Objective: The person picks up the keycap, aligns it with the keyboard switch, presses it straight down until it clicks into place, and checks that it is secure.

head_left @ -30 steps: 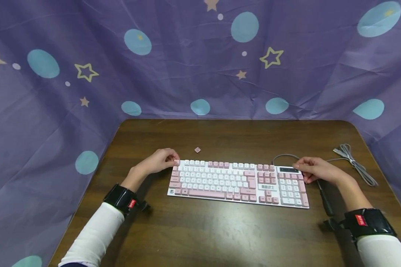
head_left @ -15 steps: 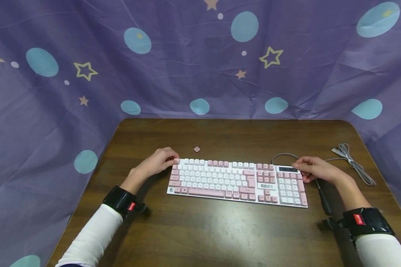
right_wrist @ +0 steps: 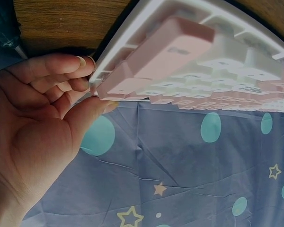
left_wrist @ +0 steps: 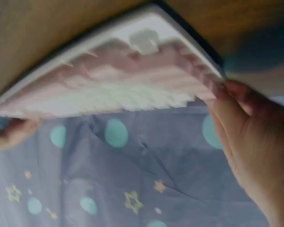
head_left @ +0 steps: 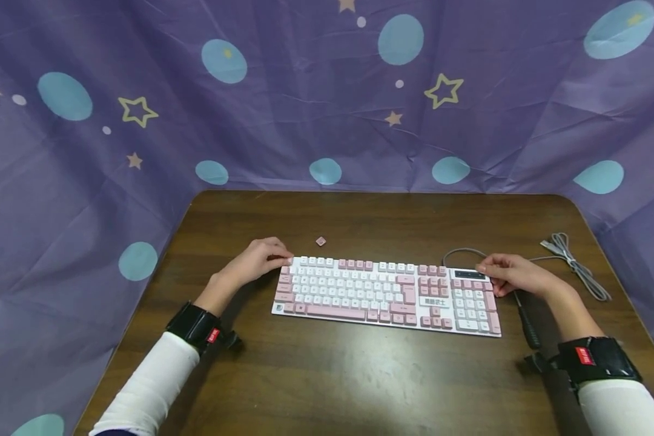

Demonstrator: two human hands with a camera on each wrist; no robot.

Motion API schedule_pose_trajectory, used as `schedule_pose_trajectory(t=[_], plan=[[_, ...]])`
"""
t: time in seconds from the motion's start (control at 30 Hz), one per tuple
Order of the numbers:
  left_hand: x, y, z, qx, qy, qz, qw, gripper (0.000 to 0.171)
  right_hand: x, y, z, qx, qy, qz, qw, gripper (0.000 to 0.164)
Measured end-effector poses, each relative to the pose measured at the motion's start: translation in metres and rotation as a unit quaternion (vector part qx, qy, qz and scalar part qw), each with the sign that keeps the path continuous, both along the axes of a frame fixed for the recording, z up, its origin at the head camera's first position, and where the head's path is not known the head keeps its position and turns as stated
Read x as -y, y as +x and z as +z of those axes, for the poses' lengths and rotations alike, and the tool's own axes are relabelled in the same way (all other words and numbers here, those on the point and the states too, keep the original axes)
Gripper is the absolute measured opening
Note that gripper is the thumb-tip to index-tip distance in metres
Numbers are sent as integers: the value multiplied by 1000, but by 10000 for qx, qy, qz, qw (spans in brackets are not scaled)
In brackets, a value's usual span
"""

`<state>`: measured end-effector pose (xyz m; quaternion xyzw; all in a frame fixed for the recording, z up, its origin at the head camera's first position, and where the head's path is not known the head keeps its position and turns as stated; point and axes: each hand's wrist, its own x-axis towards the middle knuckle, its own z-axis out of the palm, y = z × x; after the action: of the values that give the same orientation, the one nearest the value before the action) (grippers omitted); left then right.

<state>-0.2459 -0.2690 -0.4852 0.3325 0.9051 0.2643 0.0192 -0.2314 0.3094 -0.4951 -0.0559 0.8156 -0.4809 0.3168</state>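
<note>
A pink and white full-size keyboard lies across the middle of the wooden table. At its back left corner my left hand grips the edge between thumb and fingers. My right hand holds the back right corner, next to the small dark panel. In the right wrist view the thumb lies on the top side while curled fingers meet the side edge. The left wrist view, somewhat blurred, shows thumb and fingers on the opposite corner. A loose pink keycap sits behind the keyboard, near my left hand.
A grey cable, tied in a bundle with its USB plug, lies at the right and runs behind the keyboard. A dark-handled tool like a screwdriver lies by my right forearm. A purple patterned curtain hangs behind the table.
</note>
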Motion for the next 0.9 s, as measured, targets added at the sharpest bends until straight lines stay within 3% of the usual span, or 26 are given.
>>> schedule_pose_trajectory(t=[0.17, 0.3, 0.43, 0.6, 0.73, 0.8, 0.9], plan=[[-8, -10, 1, 136, -165, 255, 9994, 18, 3, 2, 1, -13, 0, 42, 10000, 42], [-29, -24, 0, 140, -561, 549, 9968, 32, 5, 2, -1, 2, -20, 34, 10000, 41], [-51, -35, -1, 201, -731, 649, 9950, 36, 8, 3, -4, -21, -94, 26, 9999, 40], [-67, -39, -1, 383, -1103, 614, 9913, 32, 10, 6, -6, -27, -196, 19, 9998, 39], [-73, -40, -2, 12, -1249, 339, 9916, 15, 9, 6, -5, -2, -201, -30, 9998, 40], [-75, -41, -1, -219, -1167, 190, 9927, 9, 7, 6, -2, -12, -155, -65, 9999, 40], [-76, -39, 2, -191, -730, 192, 9970, 9, 3, 6, 4, -31, -38, -115, 9999, 40]])
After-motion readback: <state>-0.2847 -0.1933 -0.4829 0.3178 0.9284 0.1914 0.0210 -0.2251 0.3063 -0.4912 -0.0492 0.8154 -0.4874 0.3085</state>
